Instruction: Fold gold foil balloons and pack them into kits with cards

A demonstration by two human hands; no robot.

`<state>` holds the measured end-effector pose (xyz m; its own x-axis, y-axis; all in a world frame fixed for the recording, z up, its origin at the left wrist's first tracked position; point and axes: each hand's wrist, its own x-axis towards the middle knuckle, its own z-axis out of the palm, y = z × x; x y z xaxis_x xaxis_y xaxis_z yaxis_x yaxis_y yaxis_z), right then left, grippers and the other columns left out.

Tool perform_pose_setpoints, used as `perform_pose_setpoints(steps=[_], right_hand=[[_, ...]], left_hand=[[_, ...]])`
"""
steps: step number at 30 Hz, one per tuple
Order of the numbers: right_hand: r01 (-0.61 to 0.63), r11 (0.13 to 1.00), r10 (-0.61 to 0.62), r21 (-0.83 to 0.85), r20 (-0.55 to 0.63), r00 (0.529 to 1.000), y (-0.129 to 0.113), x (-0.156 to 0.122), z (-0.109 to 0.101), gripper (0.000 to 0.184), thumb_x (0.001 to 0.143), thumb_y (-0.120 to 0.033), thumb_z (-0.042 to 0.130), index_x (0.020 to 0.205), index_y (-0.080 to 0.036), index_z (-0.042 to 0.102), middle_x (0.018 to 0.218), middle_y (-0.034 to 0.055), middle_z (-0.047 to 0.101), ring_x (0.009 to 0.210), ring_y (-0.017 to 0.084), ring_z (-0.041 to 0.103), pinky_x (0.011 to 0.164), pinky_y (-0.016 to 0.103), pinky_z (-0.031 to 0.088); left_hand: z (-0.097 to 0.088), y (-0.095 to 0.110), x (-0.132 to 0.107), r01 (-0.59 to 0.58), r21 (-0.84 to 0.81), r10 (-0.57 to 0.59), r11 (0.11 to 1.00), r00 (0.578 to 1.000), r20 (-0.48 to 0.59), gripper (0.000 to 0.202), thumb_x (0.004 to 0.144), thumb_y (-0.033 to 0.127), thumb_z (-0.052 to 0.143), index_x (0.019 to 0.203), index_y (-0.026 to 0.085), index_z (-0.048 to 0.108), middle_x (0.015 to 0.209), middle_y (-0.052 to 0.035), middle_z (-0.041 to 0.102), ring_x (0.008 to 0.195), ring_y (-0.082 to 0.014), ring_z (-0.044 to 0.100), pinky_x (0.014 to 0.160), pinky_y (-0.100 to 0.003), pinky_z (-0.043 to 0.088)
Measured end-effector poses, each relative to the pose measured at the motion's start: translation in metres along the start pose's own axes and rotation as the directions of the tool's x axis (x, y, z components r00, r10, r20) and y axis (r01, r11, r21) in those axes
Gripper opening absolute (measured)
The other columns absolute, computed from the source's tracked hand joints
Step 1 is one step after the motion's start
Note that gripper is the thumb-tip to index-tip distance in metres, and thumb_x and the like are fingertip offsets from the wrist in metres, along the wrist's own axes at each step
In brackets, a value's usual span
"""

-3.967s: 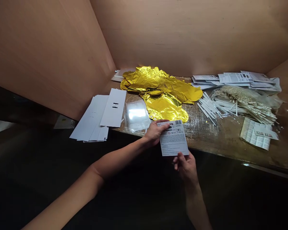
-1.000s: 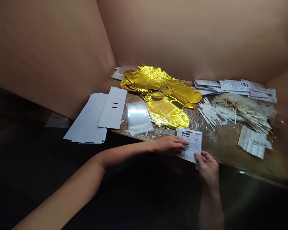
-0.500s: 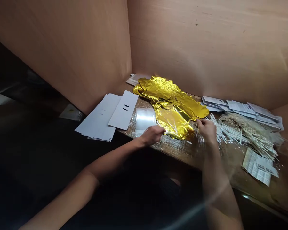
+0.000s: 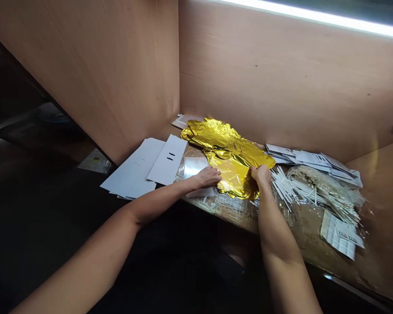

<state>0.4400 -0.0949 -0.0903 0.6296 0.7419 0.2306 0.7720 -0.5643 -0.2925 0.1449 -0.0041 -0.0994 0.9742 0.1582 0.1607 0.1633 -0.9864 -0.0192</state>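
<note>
Left hand [image 4: 208, 177] lies palm down, its fingers pointing right and reaching the edge of a gold foil balloon [image 4: 231, 163], above a clear plastic bag [image 4: 194, 168]; whether it grips the foil, I cannot tell. Right hand [image 4: 261, 174] rises from the bottom of the view, its fingers curled and pinching the balloon's near right edge. Both forearms slant in toward each other. The crumpled balloon lies flat on a plastic-covered table [image 4: 231, 213], its long axis running from the far left corner toward the near right, with its rounded lower end between the hands. To its left, white cards [image 4: 168, 159] lie on white sheets [image 4: 131, 168]; to its right are loose white sticks [image 4: 290, 189], printed leaflets [image 4: 309, 159] and a printed sheet [image 4: 339, 239].
</note>
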Motion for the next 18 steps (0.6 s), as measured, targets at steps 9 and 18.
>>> perform_pose_setpoints(steps=[9, 18], right_hand=[[0.254, 0.966, -0.259, 0.053, 0.192, 0.947, -0.014, 0.016, -0.003, 0.03, 0.095, -0.041, 0.063, 0.076, -0.018, 0.068, 0.075, 0.006, 0.067, 0.076, 0.02, 0.054, 0.072, 0.03, 0.037], [0.342, 0.939, -0.34, -0.032, 0.052, 0.939, -0.026, 0.059, -0.083, 0.031, 0.094, -0.026, 0.06, 0.066, -0.018, 0.068, 0.066, 0.006, 0.064, 0.069, 0.019, 0.05, 0.068, 0.031, 0.034]], left_hand=[[-0.025, -0.047, -0.04, 0.163, -0.047, -0.157, 0.986, 0.982, 0.11, 0.021, 0.086, 0.005, 0.059, 0.085, 0.016, 0.077, 0.097, -0.0096, 0.076, 0.082, -0.021, 0.066, 0.075, -0.035, 0.041], [-0.021, -0.049, -0.054, 0.207, -0.107, -0.194, 0.972, 0.973, 0.124, 0.02, 0.086, 0.01, 0.059, 0.092, 0.018, 0.077, 0.105, -0.0083, 0.074, 0.089, -0.0218, 0.066, 0.07, -0.031, 0.041]])
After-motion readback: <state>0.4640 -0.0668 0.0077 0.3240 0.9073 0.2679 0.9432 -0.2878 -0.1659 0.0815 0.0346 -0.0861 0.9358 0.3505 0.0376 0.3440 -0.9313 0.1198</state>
